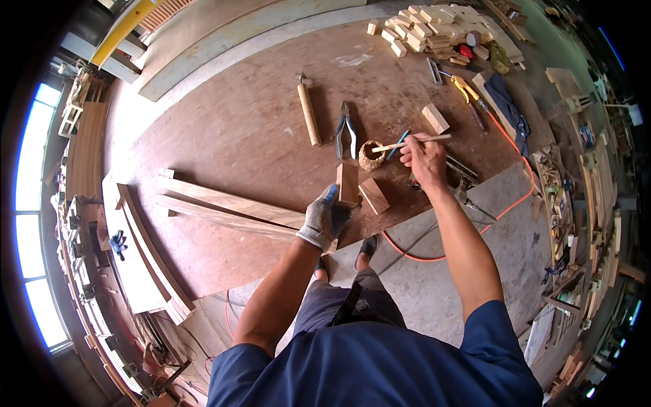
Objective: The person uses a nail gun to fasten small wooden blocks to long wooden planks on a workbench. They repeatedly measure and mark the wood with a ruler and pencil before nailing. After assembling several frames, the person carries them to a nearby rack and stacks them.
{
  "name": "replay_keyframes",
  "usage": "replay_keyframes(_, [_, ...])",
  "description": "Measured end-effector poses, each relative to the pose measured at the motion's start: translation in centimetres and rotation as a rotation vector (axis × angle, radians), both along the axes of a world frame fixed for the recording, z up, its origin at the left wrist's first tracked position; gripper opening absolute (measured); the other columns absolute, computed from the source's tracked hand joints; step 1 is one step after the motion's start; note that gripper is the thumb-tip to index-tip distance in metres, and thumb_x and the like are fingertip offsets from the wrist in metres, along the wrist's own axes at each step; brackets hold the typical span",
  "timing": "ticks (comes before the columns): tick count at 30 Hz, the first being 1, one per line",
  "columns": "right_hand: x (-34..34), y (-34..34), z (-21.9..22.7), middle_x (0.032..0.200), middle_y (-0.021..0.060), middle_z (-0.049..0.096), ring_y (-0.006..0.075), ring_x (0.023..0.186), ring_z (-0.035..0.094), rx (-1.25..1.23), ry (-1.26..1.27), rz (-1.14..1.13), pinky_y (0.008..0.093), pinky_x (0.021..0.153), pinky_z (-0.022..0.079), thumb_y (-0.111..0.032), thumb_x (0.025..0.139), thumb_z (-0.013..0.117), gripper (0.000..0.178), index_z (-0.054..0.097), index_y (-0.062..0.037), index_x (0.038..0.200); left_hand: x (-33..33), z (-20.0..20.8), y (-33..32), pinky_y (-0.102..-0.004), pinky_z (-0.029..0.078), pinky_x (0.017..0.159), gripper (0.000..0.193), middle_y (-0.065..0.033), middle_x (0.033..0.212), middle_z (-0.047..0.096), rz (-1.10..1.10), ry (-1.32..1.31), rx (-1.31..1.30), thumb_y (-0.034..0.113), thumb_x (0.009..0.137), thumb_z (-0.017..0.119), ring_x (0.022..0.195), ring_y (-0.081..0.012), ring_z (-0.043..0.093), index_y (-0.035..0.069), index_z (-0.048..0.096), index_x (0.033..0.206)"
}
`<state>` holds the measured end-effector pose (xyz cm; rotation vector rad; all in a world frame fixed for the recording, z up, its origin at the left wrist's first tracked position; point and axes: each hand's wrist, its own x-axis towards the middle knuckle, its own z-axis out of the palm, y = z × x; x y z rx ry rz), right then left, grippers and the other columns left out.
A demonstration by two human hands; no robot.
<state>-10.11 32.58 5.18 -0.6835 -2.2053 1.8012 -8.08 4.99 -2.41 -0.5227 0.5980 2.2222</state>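
Note:
My left hand (321, 216), in a grey and blue work glove, grips a rectangular wooden block (347, 183) held upright near the table's front edge. My right hand (426, 161) is bare and pinches a thin wooden stick (393, 145). The stick's left end reaches into a small round pot (371, 160) with a crusted tan rim. A thin blue stick (400, 144) slants beside the pot, partly hidden by my fingers. Close to my left hand, a second wooden block (374, 197) lies on the table. Pliers (346, 134) with dark and pale handles rest just beyond the pot.
The brown tabletop (237, 136) carries a hammer (308, 114), another block (435, 119) and a heap of blocks (427, 30). Long wooden strips (230, 203) lie left. A dark metal tool (462, 173) sits by my right forearm. An orange hose (521, 197) runs from a yellow air gun (468, 88).

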Motion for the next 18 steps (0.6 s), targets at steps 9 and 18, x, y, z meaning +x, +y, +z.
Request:
replay_keyframes(9, [1.7,0.3,-0.6,0.08,0.0092,0.073,0.0133,0.06,0.069,-0.206,-0.01,-0.108,0.0261,0.052,0.057,-0.026,0.103,0.062,0.026,0.067,0.0004,0.101,-1.2,-0.1,1.4,-0.0524,0.055,0.102,0.046,-0.0251,0.135,0.059,0.028,-0.076,0.085,0.026,0.108,0.047,0.121,-0.0407,0.061,-0.003,0.046,0.144])
replay_keyframes(18, [2.8,1.6,-0.6,0.083,0.0124,0.074,0.0188,0.064,0.071,-0.301,-0.029,-0.146,0.0283,0.056,0.058,-0.028,0.102,0.063,0.03,0.067,0.0014,0.105,-1.7,0.3,1.7,-0.0534,0.053,0.104,0.045,-0.0261,0.137,0.057,0.018,-0.026,0.138,0.024,0.108,0.044,0.122,-0.0418,0.06,-0.003,0.046,0.144])
